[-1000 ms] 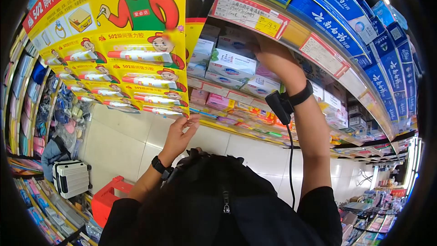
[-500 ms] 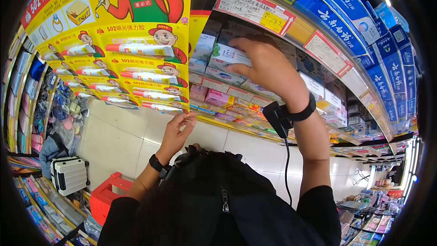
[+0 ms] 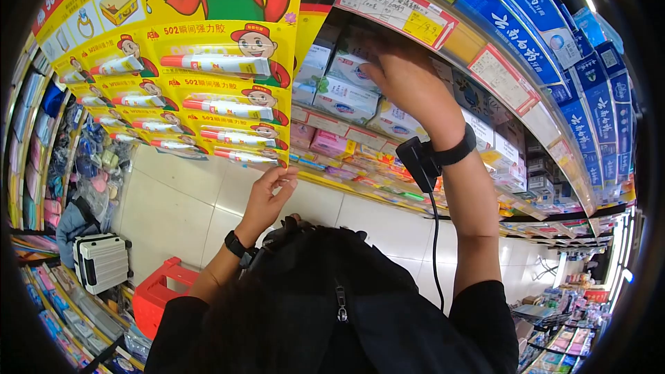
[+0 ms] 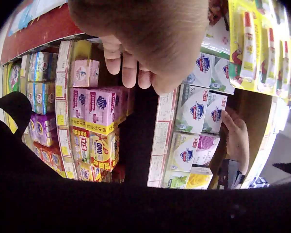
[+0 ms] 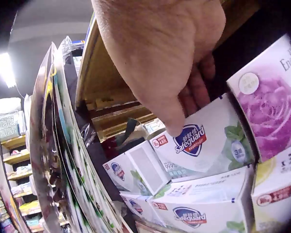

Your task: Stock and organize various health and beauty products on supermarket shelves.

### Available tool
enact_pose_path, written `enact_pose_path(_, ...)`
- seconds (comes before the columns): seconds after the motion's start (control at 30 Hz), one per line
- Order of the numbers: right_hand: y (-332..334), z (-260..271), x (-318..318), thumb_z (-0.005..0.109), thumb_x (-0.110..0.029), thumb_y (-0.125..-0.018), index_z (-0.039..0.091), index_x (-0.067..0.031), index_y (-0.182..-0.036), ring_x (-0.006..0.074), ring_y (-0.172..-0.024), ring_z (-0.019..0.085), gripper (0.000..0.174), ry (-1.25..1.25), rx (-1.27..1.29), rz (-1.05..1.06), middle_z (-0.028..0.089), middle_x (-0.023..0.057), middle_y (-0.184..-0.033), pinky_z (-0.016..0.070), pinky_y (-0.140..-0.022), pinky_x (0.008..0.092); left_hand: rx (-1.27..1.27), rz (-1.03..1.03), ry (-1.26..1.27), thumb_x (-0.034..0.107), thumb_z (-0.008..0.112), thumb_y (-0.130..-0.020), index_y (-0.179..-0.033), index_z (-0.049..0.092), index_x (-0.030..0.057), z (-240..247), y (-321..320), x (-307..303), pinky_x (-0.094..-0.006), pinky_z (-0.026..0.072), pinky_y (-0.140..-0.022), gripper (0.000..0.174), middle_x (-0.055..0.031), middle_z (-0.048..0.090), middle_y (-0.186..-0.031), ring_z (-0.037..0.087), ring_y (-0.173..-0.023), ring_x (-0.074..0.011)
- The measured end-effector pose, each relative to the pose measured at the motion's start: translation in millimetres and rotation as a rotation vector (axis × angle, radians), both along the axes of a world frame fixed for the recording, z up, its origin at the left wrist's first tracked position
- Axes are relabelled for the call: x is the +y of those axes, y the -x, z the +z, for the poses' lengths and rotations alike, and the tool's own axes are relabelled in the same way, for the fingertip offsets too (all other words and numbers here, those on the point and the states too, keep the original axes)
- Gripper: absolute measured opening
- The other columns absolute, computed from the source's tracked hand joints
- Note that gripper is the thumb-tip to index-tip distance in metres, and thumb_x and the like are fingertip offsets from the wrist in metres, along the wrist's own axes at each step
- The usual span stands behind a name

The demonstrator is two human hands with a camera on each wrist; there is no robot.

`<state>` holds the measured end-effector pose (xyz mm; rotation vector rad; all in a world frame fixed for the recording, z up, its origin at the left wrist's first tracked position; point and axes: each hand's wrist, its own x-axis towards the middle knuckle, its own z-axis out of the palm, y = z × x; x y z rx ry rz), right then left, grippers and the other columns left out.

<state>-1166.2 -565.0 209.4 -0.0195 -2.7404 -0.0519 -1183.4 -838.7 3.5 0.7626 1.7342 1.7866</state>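
My right hand point(image 3: 419, 90) reaches into a shelf of boxed soap. In the right wrist view its thumb presses the front of a white Safeguard soap box point(image 5: 216, 138), and the other fingers curl over the top edge behind it. More soap boxes point(image 5: 199, 199) are stacked below. My left hand point(image 3: 269, 197) hangs below the corner of a yellow glue display card point(image 3: 201, 34), its fingers loosely bent. Nothing shows in that hand in the left wrist view, where the fingers point(image 4: 129, 73) point down in front of the shelves.
Blue toothpaste boxes point(image 3: 516, 38) line the shelf above, over a price strip point(image 3: 395, 7). Pink soap packs point(image 4: 99, 107) fill a lower shelf. A red stool point(image 3: 163, 294) and a white suitcase point(image 3: 102, 263) stand on the floor behind to the left.
My right hand drew back from deep in the shelf, moved left over the Safeguard boxes, then reached in at one of them. My left hand stays near the card's lower corner.
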Motion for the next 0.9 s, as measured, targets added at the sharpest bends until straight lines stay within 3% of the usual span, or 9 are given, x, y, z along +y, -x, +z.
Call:
enact_pose_path(0.1, -1, 2, -2, 0.066, -0.018, -0.085, 0.062, -0.0070, -0.120, 0.0388, -0.103, 0.058, 0.037, 0.021, 0.015, 0.009, 0.063, 0.0219, -0.111, 0.0469, -0.090, 0.0438, -0.003, -0.004, -0.006, 0.007, 0.063, -0.092, -0.114, 0.061, -0.0009, 0, 1, -1, -0.0273, 0.0497, -0.085, 0.023, -0.0075, 0.066, -0.109, 0.062, -0.096, -0.0131)
enact_pose_path(0.3, 11, 8, -32, 0.070, -0.016, -0.080, 0.062, -0.0017, -0.113, 0.0391, -0.103, 0.060, 0.037, 0.233, 0.057, 0.064, 0.063, 0.0219, -0.110, 0.0489, -0.087, 0.0458, -0.037, -0.005, 0.009, 0.008, 0.063, -0.092, -0.114, 0.061, -0.0015, -4, 1, 0, -0.0269, 0.0493, -0.085, 0.024, -0.0076, 0.066, -0.107, 0.061, -0.097, -0.0125)
enact_pose_path(0.37, 20, 4, -44, 0.070, -0.022, -0.082, 0.063, -0.0041, -0.113, 0.0375, -0.093, 0.062, 0.037, 0.282, -0.130, -0.051, 0.065, 0.0198, -0.102, 0.0506, -0.077, 0.0451, -0.044, -0.003, -0.004, 0.008, 0.063, -0.092, -0.114, 0.062, -0.0016, -3, 1, 2, -0.0266, 0.0492, -0.084, 0.024, -0.0077, 0.066, -0.106, 0.061, -0.096, -0.0122)
enact_pose_path(0.47, 28, -17, -49, 0.072, -0.023, -0.080, 0.063, -0.0026, -0.112, 0.0365, -0.090, 0.063, 0.039, 0.138, 0.041, 0.057, 0.065, 0.0199, -0.095, 0.0502, -0.075, 0.0456, -0.036, -0.003, -0.005, 0.009, 0.063, -0.092, -0.115, 0.062, -0.0014, -3, 2, 2, -0.0264, 0.0492, -0.084, 0.025, -0.0075, 0.066, -0.105, 0.061, -0.095, -0.0121)
enact_pose_path(0.6, 29, -16, -51, 0.073, -0.022, -0.078, 0.063, -0.0014, -0.112, 0.0367, -0.089, 0.063, 0.041, 0.101, 0.111, 0.091, 0.065, 0.0201, -0.091, 0.0501, -0.076, 0.0452, -0.023, -0.007, 0.009, 0.009, 0.063, -0.092, -0.115, 0.062, -0.0013, -6, 3, -1, -0.0264, 0.0493, -0.083, 0.025, -0.0072, 0.066, -0.104, 0.061, -0.095, -0.0121)
enact_pose_path(0.67, 24, -4, -51, 0.073, -0.021, -0.078, 0.062, -0.0012, -0.112, 0.0367, -0.091, 0.062, 0.041, 0.264, -0.024, 0.031, 0.065, 0.0202, -0.093, 0.0496, -0.078, 0.0443, -0.018, 0.004, -0.001, 0.009, 0.064, -0.092, -0.115, 0.061, -0.0014, -6, 3, -2, -0.0267, 0.0496, -0.083, 0.025, -0.0071, 0.066, -0.103, 0.061, -0.094, -0.0122)
enact_pose_path(0.77, 10, 9, -48, 0.072, -0.020, -0.079, 0.061, -0.0004, -0.111, 0.0369, -0.090, 0.062, 0.039, 0.352, -0.010, -0.006, 0.065, 0.0204, -0.093, 0.0489, -0.078, 0.0435, -0.025, 0.025, -0.004, 0.008, 0.064, -0.092, -0.114, 0.061, -0.0019, -6, 4, -5, -0.0269, 0.0497, -0.084, 0.024, -0.0080, 0.066, -0.105, 0.061, -0.095, -0.0124)
enact_pose_path(0.9, -3, 15, -53, 0.072, -0.021, -0.081, 0.060, 0.0003, -0.111, 0.0365, -0.088, 0.062, 0.038, 0.305, 0.039, 0.047, 0.065, 0.0196, -0.091, 0.0486, -0.077, 0.0431, -0.043, 0.043, -0.023, 0.008, 0.063, -0.092, -0.112, 0.060, -0.0025, -12, 4, -4, -0.0268, 0.0499, -0.084, 0.022, -0.0090, 0.067, -0.107, 0.061, -0.095, -0.0120)
